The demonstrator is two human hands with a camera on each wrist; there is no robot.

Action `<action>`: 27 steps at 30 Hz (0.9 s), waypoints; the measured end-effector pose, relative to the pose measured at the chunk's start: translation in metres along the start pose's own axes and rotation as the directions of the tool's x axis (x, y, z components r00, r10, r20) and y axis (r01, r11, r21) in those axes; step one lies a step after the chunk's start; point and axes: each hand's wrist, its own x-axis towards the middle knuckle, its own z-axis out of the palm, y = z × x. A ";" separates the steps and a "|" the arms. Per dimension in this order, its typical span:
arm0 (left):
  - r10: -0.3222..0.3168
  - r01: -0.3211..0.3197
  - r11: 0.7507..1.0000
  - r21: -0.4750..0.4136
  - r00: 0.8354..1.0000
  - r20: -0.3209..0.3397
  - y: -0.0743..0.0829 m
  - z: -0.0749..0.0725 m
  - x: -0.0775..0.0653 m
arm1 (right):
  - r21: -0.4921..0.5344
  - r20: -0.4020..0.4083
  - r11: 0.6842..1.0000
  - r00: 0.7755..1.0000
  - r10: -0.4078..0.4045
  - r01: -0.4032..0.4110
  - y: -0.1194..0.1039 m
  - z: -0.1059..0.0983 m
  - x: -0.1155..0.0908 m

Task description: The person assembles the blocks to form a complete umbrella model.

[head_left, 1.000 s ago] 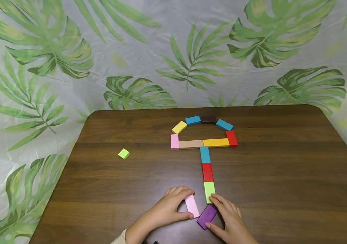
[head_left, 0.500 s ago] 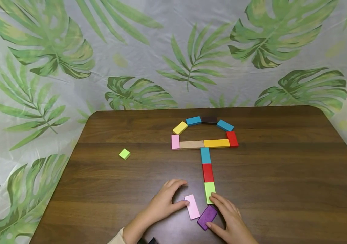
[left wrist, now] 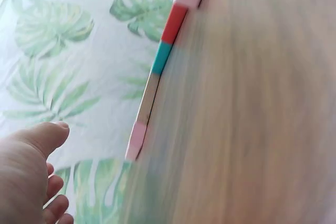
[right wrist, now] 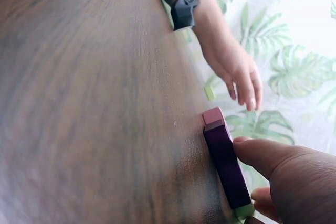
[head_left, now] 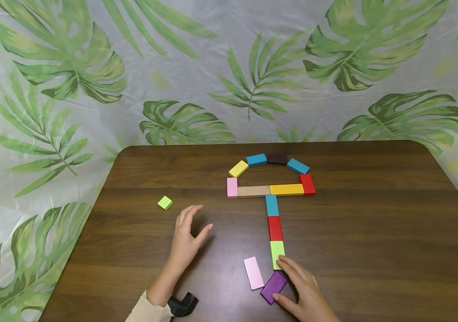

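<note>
My left hand (head_left: 185, 243) hovers over the left part of the table, fingers spread and holding nothing. To its upper left lies a small lime cube (head_left: 165, 203). My right hand (head_left: 303, 288) rests at the lower end of a column of blocks. Its fingertips touch the lime block (head_left: 277, 252), and its thumb touches the slanted purple block (head_left: 274, 287). In the right wrist view the thumb lies against the side of the purple block (right wrist: 227, 163). A pink block (head_left: 254, 273) lies just left of the purple one, near its corner.
Above the lime block run a red block (head_left: 275, 228) and a teal block (head_left: 271, 205). They meet a row of a wooden block (head_left: 254, 191) and a yellow-orange block (head_left: 287, 189). Several blocks arch above, including a black block (head_left: 277, 159). A leaf-print cloth (head_left: 253, 67) hangs behind the table.
My left hand has let go of the pink block beside the purple one and moved up and left, towards the lime cube. My right hand has stayed in place.
</note>
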 end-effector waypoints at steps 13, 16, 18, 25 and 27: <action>-0.099 0.101 0.995 0.004 0.985 -0.138 -0.031 -0.021 0.009 | 0.000 -0.004 1.000 1.000 -0.010 0.010 0.002 0.001 -0.001; -0.180 0.181 0.983 -0.014 0.968 -0.177 -0.041 -0.027 0.011 | -0.001 -0.006 1.000 1.000 -0.015 0.015 0.002 0.001 0.000; -0.230 0.230 0.973 -0.024 0.953 -0.197 -0.046 -0.030 0.012 | 0.000 -0.005 1.000 1.000 -0.015 0.015 0.002 0.001 -0.001; -0.362 0.358 0.932 -0.052 0.917 -0.167 -0.058 -0.041 0.015 | 0.002 -0.001 1.000 1.000 -0.006 0.006 0.002 0.001 0.000; -0.396 0.394 0.918 -0.045 0.906 -0.146 -0.061 -0.043 0.016 | 0.003 0.004 1.000 1.000 0.001 -0.002 0.001 0.000 0.000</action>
